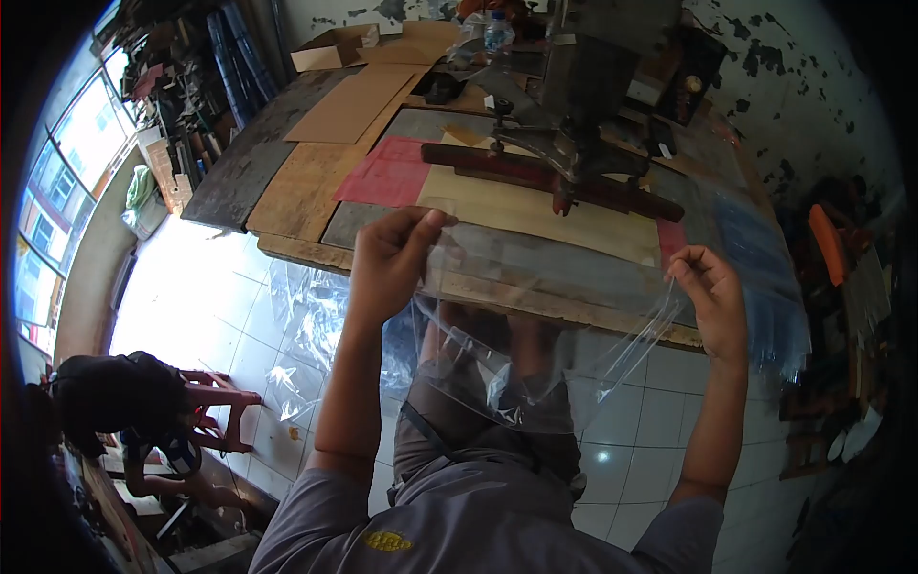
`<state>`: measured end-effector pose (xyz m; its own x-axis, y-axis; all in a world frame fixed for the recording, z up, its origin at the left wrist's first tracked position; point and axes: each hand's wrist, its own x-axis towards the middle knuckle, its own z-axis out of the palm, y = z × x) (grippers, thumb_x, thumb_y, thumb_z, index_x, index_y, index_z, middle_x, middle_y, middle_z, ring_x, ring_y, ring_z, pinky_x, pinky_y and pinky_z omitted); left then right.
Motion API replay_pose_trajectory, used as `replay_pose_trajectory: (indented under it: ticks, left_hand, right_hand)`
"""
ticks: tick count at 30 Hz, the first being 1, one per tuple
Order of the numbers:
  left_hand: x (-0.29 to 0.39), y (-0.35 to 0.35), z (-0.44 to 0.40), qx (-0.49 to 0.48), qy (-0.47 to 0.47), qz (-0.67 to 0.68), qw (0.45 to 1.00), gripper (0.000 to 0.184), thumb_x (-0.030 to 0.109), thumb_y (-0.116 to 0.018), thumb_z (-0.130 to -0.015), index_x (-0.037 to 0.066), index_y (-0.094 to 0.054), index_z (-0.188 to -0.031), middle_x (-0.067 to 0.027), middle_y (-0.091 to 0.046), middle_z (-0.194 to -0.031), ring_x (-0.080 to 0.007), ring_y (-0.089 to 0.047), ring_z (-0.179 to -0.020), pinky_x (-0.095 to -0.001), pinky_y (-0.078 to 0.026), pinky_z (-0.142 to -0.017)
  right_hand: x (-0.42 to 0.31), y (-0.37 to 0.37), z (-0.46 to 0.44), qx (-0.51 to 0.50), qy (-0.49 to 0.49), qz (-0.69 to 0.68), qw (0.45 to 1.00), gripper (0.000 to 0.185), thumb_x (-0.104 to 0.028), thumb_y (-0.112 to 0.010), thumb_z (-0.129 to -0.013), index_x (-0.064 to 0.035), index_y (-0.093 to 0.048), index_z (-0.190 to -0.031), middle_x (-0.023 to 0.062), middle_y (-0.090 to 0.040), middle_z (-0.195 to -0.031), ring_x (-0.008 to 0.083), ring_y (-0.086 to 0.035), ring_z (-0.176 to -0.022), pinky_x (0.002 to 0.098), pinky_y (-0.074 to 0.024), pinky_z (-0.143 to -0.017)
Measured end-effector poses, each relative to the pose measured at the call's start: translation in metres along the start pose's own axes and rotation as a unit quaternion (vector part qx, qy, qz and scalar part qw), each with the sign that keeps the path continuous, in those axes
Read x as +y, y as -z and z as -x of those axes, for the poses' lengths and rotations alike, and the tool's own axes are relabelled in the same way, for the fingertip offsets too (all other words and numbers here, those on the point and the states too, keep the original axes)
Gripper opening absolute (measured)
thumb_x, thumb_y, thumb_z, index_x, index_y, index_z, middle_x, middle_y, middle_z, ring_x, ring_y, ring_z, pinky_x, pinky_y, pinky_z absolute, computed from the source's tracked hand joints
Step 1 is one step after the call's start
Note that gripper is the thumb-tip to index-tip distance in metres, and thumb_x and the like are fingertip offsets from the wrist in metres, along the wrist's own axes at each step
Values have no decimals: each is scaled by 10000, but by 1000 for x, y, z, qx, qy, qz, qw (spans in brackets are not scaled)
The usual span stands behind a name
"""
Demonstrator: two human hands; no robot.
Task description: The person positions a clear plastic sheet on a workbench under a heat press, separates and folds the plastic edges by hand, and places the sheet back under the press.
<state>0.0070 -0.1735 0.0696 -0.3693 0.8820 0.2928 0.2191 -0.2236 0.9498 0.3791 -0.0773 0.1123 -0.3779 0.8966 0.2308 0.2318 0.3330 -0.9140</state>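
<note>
At the near edge of the table (306, 251), I see a clear film (497, 375) suspended between the person's two hands. Its long axis appears to run crosswise, from hand to hand, roughly parallel to the table edge. The middle sags toward the person's lap; creases slant from the right end down to the slack. The left hand (394, 263) has thumb and forefinger together, clamped on the film's upper left corner. The right hand (712, 298) pinches the opposite upper corner between thumb and fingertips. Beyond the hands, a machine (588, 86) carries a dark red bar (617, 189) above a yellow sheet (535, 216), both aligned crosswise. A red sheet (378, 172) shows past the yellow sheet's left end.
</note>
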Motion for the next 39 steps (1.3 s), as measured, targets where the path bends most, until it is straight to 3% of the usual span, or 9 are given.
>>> replay_pose_trajectory:
  ticks: [1, 5, 11, 14, 23, 26, 29, 35, 39]
  left_hand:
    - [-4, -1, -3, -20, -14, 3, 1000, 330, 281, -597, -1055, -16, -738, -1081, -41, -712, -801, -40, -573, -550, -210, -431, -492]
    - [-19, -9, -12, -43, -50, 24, 997, 343, 298, -577, -1066, -3, -735, -1108, -16, -730, -821, -22, -601, -667, -196, -438, -582]
    - [-19, -16, -22, -59, -13, -24, 998, 322, 273, -581, -1066, -9, -733, -1097, -26, -725, -836, -44, -622, -737, -211, -475, -657]
    - [-41, -25, -31, -51, 1, 21, 998, 294, 251, -632, -1035, -17, -752, -1059, -24, -726, -822, -44, -587, -750, -243, -481, -689]
    - [-38, -43, -37, 5, 26, 19, 999, 261, 236, -711, -991, -23, -746, -990, 29, -678, -721, -5, -526, -652, -201, -416, -599]
    - [-34, -44, -34, -1, 26, 6, 1000, 250, 223, -705, -994, -25, -741, -1003, 11, -708, -753, -17, -583, -675, -204, -455, -613]
    - [-17, -47, -27, -14, 36, 75, 996, 271, 241, -693, -1003, -26, -732, -983, -5, -721, -820, -34, -631, -783, -205, -484, -691]
    - [-12, -48, -18, -80, -34, 130, 988, 246, 189, -606, -1048, -50, -662, -1062, -99, -773, -946, -100, -706, -897, -251, -546, -772]
    - [12, -42, -6, -92, 0, 133, 987, 242, 189, -586, -1058, -42, -653, -1086, -109, -775, -930, -106, -717, -885, -245, -546, -735]
  right_hand:
    - [5, 1, -3, 4, -2, -4, 1000, 175, -176, -669, -1005, -5, -652, -1038, 15, -656, -907, 93, -603, -892, 259, -458, -876]
    - [22, 6, -11, 17, -18, -9, 1000, 182, -179, -666, -1010, -1, -652, -1041, 14, -654, -925, 88, -598, -899, 258, -456, -877]
    - [53, 9, -23, 35, -30, -20, 999, 183, -181, -673, -1007, -2, -656, -1044, 4, -646, -930, 84, -591, -891, 251, -455, -868]
    - [66, 8, -29, 42, -43, -28, 998, 178, -177, -671, -1007, -3, -657, -1046, 1, -643, -938, 81, -583, -890, 248, -453, -863]
    - [84, 9, -35, 49, -67, -48, 995, 164, -168, -655, -1015, -13, -662, -1069, -1, -646, -953, 88, -581, -883, 253, -453, -848]
    - [88, 12, -34, 51, -65, -70, 994, 165, -170, -649, -1020, -19, -658, -1086, 3, -648, -957, 97, -589, -880, 258, -455, -843]
    - [89, 12, -32, 58, -55, -86, 993, 161, -172, -640, -1026, -25, -648, -1089, 8, -643, -953, 108, -593, -878, 267, -454, -845]
    - [78, 12, -24, 74, -10, -115, 991, 149, -179, -627, -1035, -32, -625, -1060, 18, -619, -935, 123, -578, -880, 280, -452, -847]
    - [71, 18, -16, 81, 18, -132, 988, 157, -183, -621, -1039, -29, -614, -1070, 21, -607, -931, 123, -568, -874, 280, -455, -843]
